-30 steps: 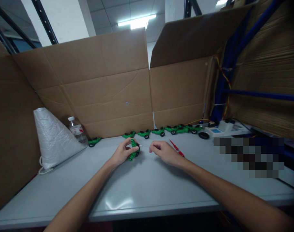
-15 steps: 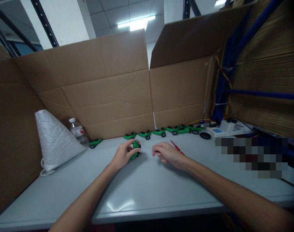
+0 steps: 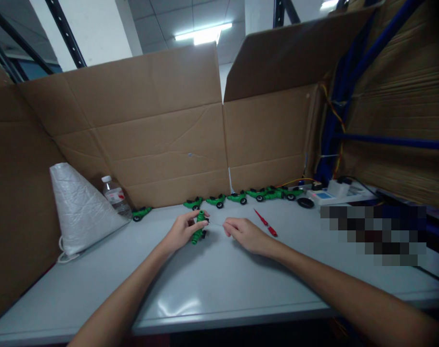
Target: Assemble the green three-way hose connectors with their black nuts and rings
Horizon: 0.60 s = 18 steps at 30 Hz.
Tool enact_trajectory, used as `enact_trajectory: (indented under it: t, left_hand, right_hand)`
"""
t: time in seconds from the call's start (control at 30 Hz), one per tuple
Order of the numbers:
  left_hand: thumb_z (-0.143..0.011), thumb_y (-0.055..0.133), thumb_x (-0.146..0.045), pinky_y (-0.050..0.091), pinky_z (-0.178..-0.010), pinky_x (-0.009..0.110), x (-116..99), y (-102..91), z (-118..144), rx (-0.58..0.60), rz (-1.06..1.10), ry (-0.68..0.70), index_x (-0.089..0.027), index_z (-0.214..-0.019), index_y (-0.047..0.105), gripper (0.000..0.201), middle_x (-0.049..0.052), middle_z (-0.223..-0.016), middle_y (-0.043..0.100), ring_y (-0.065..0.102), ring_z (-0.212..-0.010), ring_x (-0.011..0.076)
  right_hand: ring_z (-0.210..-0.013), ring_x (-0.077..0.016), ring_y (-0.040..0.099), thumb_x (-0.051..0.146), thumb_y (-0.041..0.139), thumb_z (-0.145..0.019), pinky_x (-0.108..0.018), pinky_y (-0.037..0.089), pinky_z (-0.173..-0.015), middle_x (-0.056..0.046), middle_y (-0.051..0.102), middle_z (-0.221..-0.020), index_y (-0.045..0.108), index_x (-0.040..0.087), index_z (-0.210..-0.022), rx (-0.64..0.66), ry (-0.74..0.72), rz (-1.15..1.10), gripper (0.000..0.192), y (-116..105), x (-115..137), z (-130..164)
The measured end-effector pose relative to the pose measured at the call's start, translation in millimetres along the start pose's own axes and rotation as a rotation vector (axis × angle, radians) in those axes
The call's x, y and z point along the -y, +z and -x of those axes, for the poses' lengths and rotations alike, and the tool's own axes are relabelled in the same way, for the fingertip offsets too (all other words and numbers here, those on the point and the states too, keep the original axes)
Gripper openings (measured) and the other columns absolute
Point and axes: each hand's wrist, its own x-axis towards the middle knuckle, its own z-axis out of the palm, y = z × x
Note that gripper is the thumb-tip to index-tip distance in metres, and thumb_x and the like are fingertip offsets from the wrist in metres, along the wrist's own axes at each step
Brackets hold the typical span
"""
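Above the middle of the table, my left hand [image 3: 182,231] is closed around a green toy car [image 3: 198,233] with black parts, its fingers and thumb gripping the upper part. To the right, my right hand [image 3: 247,233] is closed on a thin metal rod [image 3: 216,223]. This rod points left, and its far end meets or nearly meets the black part of the car. Its other end is hidden inside my right fingers, so I cannot tell if it has a handle. A slim red pointed tool [image 3: 265,222] lies on the table just beyond my right hand.
Several green toy cars [image 3: 237,197] with black wheels line the cardboard wall [image 3: 161,144] at the back. Another green car [image 3: 141,214] sits near a water bottle [image 3: 115,196] and a silver pouch [image 3: 84,212]. A black ring [image 3: 306,203] and power strip [image 3: 344,193] lie right.
My right hand has moved slightly left and nearer to me, uncovering more of the red tool. The car in my left hand has tilted a little, showing more of its lower part.
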Motion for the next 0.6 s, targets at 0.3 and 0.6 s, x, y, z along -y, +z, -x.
enact_trajectory:
  t: [0.3,0.6]
  left_hand:
    - [-0.097,0.061,-0.062,0.045,-0.062,0.022,-14.8,1.1,-1.4,0.091,0.191,-0.074,-0.012,-0.096,0.066,0.050,0.008,-0.085,0.067,0.057,-0.068,0.0127]
    - [-0.104,0.054,-0.048,0.047,-0.072,0.023,-19.1,4.4,5.3,0.017,-0.235,0.121,-0.019,-0.113,0.065,0.032,0.003,-0.095,0.067,0.058,-0.078,0.0137]
  right_hand:
    - [-0.068,-0.0164,0.052,0.035,0.048,-0.106,-0.028,0.033,-0.067,0.000,0.057,-0.074,0.061,0.021,-0.088,-0.158,-0.177,0.166,0.026,-4.3,13.4,5.2]
    - [-0.047,-0.0132,0.034,0.046,0.044,-0.097,-0.026,0.024,-0.047,0.005,0.045,-0.056,0.060,0.021,-0.080,0.000,0.335,-0.386,0.034,-9.1,3.8,-11.0]
